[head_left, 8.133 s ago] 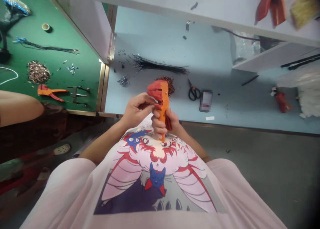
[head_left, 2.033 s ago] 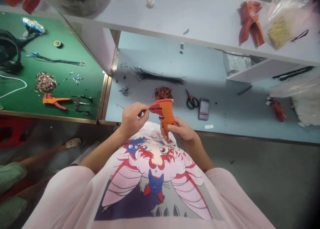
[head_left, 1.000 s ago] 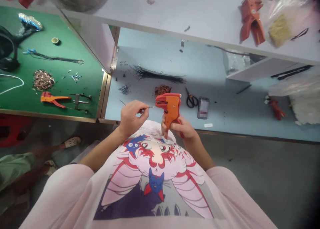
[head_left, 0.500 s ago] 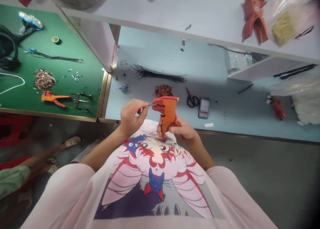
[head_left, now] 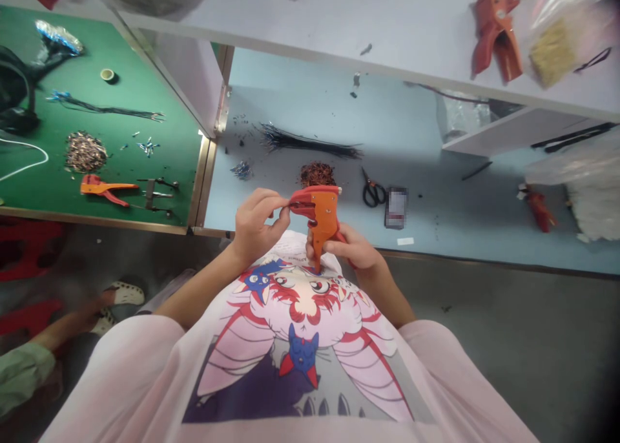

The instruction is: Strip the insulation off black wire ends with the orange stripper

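Observation:
My right hand (head_left: 356, 244) is wrapped round the handles of an orange and red wire stripper (head_left: 325, 214), held upright in front of my shirt. Its red jaws point left. At the jaw mouth, my left hand (head_left: 261, 222) pinches with thumb and forefinger; the fingertips hide most of the thin black wire between them. Just beyond the tool lies a heap of copper-coloured bits (head_left: 317, 174) on the light blue table. Behind that heap stretches a bundle of black wires (head_left: 310, 143).
Black scissors (head_left: 372, 190) and a phone (head_left: 396, 207) lie right of the tool. Small blue-and-silver pieces (head_left: 241, 170) sit at the left. A shelf (head_left: 411, 42) overhangs the table, carrying another wire stripper (head_left: 498, 33). At far left, another person's leg (head_left: 72, 314) shows below a green table (head_left: 179, 197).
The wire stripper has shifted slightly left, so its jaws now meet my left fingertips; the short stretch of wire that showed between them is hidden. The other person's leg has moved a little.

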Action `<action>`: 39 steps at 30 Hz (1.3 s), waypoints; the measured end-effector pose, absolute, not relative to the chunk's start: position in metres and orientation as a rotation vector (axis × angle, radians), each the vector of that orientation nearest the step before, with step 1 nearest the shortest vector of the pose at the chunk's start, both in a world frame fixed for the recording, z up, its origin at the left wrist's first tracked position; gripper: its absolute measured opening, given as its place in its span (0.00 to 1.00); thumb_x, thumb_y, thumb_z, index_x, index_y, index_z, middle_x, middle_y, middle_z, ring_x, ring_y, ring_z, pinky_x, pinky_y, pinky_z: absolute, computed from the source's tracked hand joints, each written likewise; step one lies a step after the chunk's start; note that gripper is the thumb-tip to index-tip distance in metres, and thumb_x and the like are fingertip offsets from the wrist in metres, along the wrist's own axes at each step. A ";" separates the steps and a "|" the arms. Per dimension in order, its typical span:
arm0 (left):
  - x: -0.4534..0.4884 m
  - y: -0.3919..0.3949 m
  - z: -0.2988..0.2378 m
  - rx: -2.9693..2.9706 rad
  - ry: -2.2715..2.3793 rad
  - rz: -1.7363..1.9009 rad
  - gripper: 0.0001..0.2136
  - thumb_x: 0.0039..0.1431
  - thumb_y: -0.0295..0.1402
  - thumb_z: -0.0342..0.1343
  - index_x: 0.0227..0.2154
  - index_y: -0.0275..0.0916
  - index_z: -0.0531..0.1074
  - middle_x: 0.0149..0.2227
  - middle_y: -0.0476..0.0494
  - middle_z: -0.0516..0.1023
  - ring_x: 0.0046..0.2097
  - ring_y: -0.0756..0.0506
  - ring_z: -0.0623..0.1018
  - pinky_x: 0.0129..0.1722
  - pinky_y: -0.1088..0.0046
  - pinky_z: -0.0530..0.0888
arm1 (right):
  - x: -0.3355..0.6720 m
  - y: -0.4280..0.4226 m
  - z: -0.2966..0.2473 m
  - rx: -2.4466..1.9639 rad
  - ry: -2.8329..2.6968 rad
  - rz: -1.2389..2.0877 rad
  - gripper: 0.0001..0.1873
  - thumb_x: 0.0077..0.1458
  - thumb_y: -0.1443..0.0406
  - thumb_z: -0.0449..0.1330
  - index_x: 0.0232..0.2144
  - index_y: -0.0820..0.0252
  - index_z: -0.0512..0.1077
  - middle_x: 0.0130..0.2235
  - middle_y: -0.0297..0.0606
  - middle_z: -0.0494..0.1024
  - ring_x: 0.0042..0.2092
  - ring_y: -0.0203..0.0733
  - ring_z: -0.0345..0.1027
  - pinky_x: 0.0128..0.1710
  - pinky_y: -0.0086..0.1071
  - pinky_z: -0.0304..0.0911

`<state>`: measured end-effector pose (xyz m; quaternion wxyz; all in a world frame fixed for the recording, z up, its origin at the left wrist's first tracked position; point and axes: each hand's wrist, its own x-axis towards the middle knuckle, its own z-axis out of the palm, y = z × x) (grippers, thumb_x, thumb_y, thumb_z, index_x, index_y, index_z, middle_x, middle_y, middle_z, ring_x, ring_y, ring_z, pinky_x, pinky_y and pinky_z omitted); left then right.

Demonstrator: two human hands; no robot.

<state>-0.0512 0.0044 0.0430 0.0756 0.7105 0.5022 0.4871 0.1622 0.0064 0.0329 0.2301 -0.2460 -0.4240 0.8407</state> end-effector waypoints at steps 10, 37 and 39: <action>-0.054 0.004 0.043 2.144 1.511 1.435 0.05 0.53 0.24 0.55 0.33 0.38 0.71 0.30 0.47 0.74 0.28 0.53 0.68 0.29 0.76 0.69 | 0.159 0.007 0.036 -0.762 -1.166 2.338 0.18 0.55 0.55 0.61 0.36 0.65 0.68 0.26 0.36 0.73 0.25 0.36 0.69 0.23 0.29 0.67; -0.059 0.004 0.037 2.230 1.435 1.332 0.04 0.55 0.23 0.53 0.31 0.38 0.70 0.30 0.45 0.75 0.33 0.50 0.73 0.32 0.75 0.71 | 0.156 0.008 0.021 -0.735 -1.208 2.311 0.17 0.57 0.56 0.59 0.25 0.60 0.60 0.17 0.24 0.60 0.17 0.27 0.51 0.15 0.23 0.52; -0.059 0.005 0.037 2.202 1.448 1.326 0.04 0.55 0.24 0.53 0.31 0.38 0.70 0.30 0.45 0.75 0.33 0.50 0.72 0.32 0.75 0.70 | 0.153 0.007 0.018 -0.723 -1.125 2.330 0.18 0.56 0.55 0.59 0.25 0.59 0.58 0.17 0.21 0.56 0.15 0.25 0.46 0.13 0.21 0.49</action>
